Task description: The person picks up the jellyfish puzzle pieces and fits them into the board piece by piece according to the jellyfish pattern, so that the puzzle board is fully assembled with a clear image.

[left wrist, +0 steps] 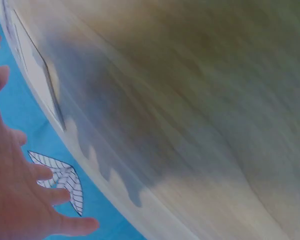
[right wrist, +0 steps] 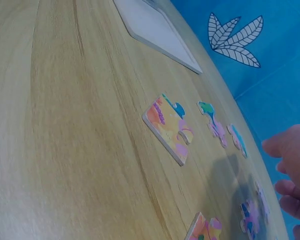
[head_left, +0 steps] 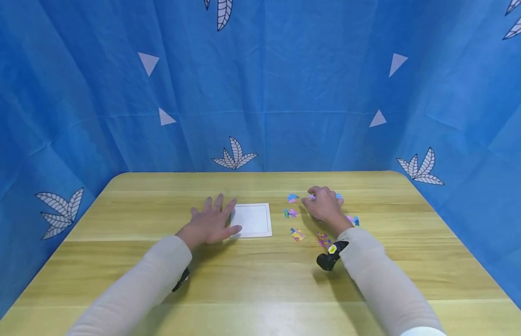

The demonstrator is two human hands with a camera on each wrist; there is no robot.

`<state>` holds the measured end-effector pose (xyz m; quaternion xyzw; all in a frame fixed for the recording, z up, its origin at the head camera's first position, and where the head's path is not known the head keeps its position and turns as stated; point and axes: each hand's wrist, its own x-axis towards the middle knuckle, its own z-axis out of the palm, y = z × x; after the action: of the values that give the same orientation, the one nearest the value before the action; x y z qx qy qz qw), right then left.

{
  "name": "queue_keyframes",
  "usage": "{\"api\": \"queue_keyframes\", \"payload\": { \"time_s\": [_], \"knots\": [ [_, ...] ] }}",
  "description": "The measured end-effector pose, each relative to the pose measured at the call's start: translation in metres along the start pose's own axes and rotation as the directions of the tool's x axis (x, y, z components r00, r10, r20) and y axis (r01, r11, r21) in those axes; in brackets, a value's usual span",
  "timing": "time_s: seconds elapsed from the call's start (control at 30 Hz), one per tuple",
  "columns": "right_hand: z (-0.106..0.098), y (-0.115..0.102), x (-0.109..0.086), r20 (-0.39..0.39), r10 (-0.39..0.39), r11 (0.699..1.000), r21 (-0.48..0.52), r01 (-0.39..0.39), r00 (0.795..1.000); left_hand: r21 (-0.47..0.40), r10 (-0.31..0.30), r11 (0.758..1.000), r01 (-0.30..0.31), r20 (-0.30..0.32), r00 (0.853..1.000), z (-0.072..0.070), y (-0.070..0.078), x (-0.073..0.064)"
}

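Observation:
A white puzzle tray (head_left: 251, 220) with a thin dark line round its inside lies flat, bare of pieces. My left hand (head_left: 210, 221) is spread at its left side, thumb over the lower left corner. My right hand (head_left: 326, 205) hovers over the puzzle pieces with loosely bent fingers; in the right wrist view nothing shows in its grasp. A purple-white piece (head_left: 312, 197) appears between its thumb and forefinger in the head view. Left of it lie a blue-pink piece (head_left: 292, 198), a green-pink piece (head_left: 291, 213) and a yellow piece (right wrist: 165, 127).
Under the right wrist is an orange-purple piece (head_left: 322, 239); a pink-blue piece (head_left: 353, 220) lies to its right, and a light blue piece (head_left: 339, 196) beyond the hand. The wooden table (head_left: 252, 280) ends at a blue curtain (head_left: 302, 93) with leaf prints.

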<state>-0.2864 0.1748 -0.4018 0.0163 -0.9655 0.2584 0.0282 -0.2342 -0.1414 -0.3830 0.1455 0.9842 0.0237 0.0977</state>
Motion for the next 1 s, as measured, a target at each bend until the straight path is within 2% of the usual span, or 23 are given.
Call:
{"api": "queue_keyframes", "payload": {
  "time_s": [0.23, 0.47, 0.8, 1.0],
  "knots": [
    [0.003, -0.003, 0.001, 0.037, -0.014, 1.000, -0.021, 0.015, 0.999, -0.023, 0.043, 0.999, -0.041, 0.076, 0.996, -0.006, 0.015, -0.011],
    [0.005, -0.005, 0.002, 0.049, -0.016, 0.999, -0.034, 0.018, 0.999, -0.015, 0.054, 0.999, -0.052, 0.187, 0.981, -0.002, 0.022, -0.019],
    [0.007, -0.007, 0.002, 0.040, -0.027, 0.999, -0.042, 0.029, 0.999, -0.015, 0.066, 0.998, -0.064, 0.259, 0.964, 0.004, 0.027, -0.028],
    [0.007, -0.008, 0.003, 0.043, -0.021, 0.998, -0.054, 0.024, 0.999, -0.001, 0.095, 0.995, -0.098, 0.274, 0.957, 0.006, 0.031, -0.031]
  ]
}}
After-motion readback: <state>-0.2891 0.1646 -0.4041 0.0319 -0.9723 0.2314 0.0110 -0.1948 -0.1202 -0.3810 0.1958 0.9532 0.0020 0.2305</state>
